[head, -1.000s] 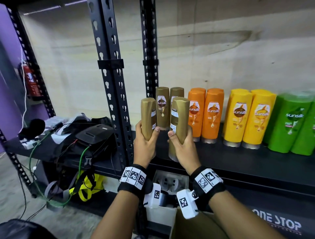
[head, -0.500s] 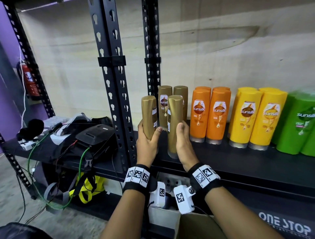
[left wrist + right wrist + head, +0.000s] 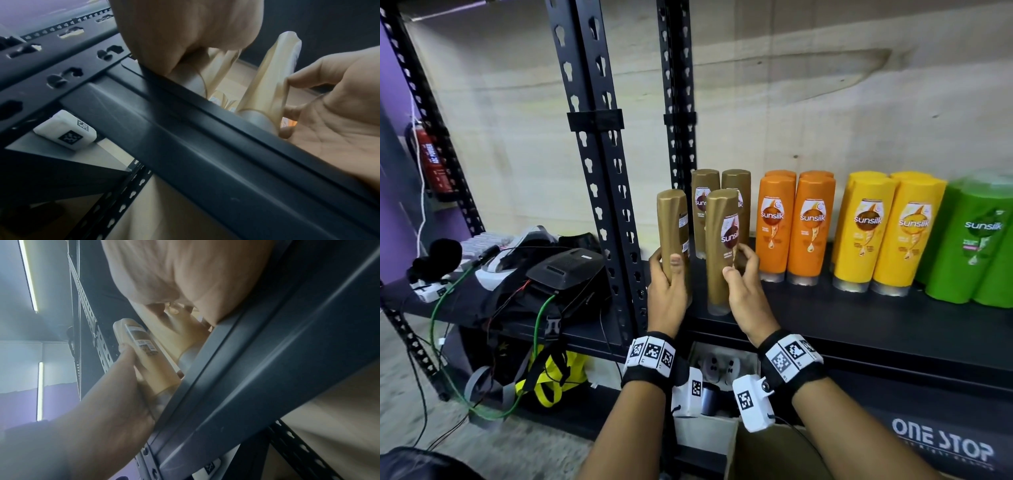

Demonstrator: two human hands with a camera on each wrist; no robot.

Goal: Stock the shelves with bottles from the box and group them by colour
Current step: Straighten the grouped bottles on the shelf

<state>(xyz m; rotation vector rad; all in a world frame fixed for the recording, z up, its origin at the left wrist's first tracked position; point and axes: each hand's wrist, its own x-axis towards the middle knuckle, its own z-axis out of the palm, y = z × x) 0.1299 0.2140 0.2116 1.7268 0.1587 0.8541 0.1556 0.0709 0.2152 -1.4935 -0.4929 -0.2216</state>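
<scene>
Left hand (image 3: 667,291) wraps low round a gold bottle (image 3: 673,233), thumb across its front, barcode side turned right and face label hidden, so it likely needs a turn before release. Right hand (image 3: 743,291) pinches a second gold bottle (image 3: 722,250) between thumb and curled fingers, label forward, base at or just above the shelf (image 3: 859,329); contact unclear. Both stand just in front of two shelved gold bottles (image 3: 705,205), left of the orange bottles (image 3: 794,226), yellow bottles (image 3: 887,233) and green bottles (image 3: 976,240), which keeps colours grouped.
</scene>
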